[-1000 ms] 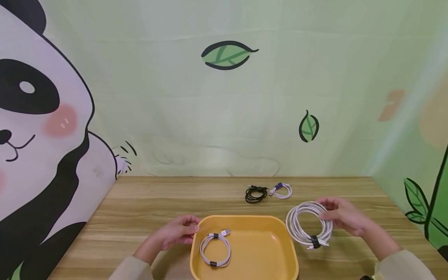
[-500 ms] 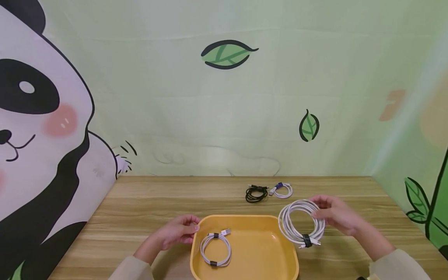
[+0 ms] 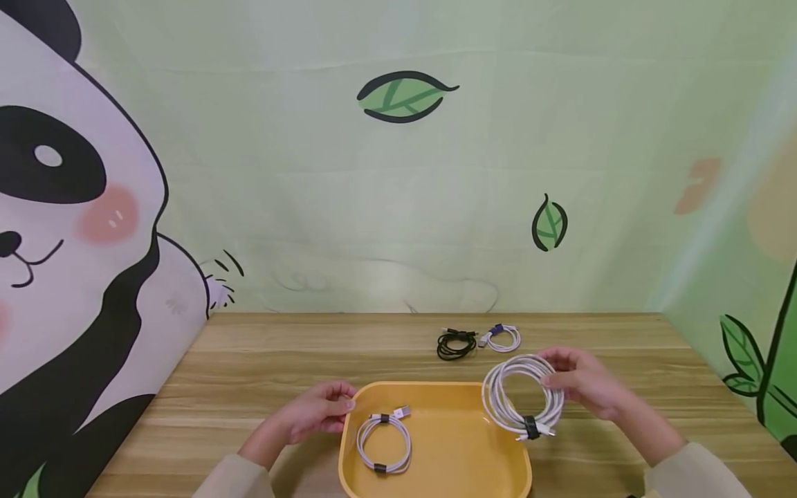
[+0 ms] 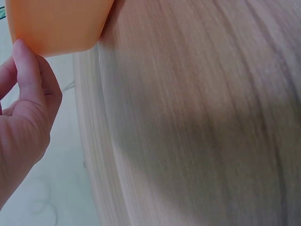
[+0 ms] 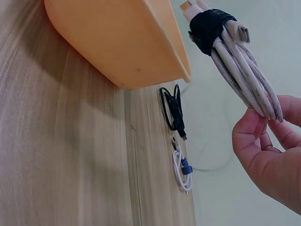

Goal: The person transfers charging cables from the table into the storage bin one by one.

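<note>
My right hand pinches a thick coil of white cable, which hangs over the right rim of the yellow tray. A black strap binds the coil, and its plug ends stick out beside the strap in the right wrist view. My left hand pinches the tray's left rim near the far corner, thumb on the edge; the left wrist view shows the same grip. Inside the tray, on its left side, lies a smaller white USB cable, coiled with two black ties.
Behind the tray, a coiled black cable and a small white cable with a blue tie lie side by side on the wooden table. A printed backdrop with a panda stands along the table's far edge.
My right hand has carried the white cable coil leftward, from beside the tray to over its right rim. The left hand and the tray have stayed put.
</note>
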The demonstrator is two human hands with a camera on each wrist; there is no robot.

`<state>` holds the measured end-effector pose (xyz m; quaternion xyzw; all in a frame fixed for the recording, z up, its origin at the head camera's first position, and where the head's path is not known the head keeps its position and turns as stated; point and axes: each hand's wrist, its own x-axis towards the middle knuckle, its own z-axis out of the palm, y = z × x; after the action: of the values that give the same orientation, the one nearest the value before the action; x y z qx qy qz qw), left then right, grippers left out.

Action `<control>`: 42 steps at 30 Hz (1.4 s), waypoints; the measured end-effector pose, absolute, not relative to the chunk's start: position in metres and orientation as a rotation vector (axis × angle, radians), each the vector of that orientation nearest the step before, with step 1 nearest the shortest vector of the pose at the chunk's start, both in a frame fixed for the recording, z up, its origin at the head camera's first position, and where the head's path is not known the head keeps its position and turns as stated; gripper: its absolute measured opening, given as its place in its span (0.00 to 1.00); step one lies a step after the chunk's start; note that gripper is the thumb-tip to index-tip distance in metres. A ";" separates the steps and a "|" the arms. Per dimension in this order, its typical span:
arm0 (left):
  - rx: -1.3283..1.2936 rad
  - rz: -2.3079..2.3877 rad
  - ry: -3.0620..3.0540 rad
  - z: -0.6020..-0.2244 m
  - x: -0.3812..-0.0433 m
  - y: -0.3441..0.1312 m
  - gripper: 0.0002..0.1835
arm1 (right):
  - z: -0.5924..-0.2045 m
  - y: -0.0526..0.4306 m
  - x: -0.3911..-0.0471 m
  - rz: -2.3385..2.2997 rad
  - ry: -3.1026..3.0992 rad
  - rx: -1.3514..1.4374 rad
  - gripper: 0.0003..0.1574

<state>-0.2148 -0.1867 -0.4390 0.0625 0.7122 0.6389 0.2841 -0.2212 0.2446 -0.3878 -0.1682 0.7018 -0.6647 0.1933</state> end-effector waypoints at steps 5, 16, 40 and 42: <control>0.161 1.709 1.907 -0.439 -0.215 -0.187 0.16 | -0.390 0.239 -0.221 -1.867 1.992 -0.430 0.17; 0.167 1.709 1.910 -0.438 -0.215 -0.186 0.15 | -0.391 0.222 -0.217 -1.882 1.990 -0.388 0.17; 0.186 1.722 1.906 -0.444 -0.216 -0.188 0.15 | -0.398 0.194 -0.213 -1.917 2.028 -0.256 0.20; 0.185 1.722 1.907 -0.444 -0.216 -0.188 0.14 | -0.398 0.192 -0.213 -1.911 2.035 -0.242 0.21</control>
<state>-0.2164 -0.1885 -0.4443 0.0691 0.7107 0.6421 0.2790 -0.2129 0.1921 -0.3984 -0.0851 0.7159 -0.6721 0.1689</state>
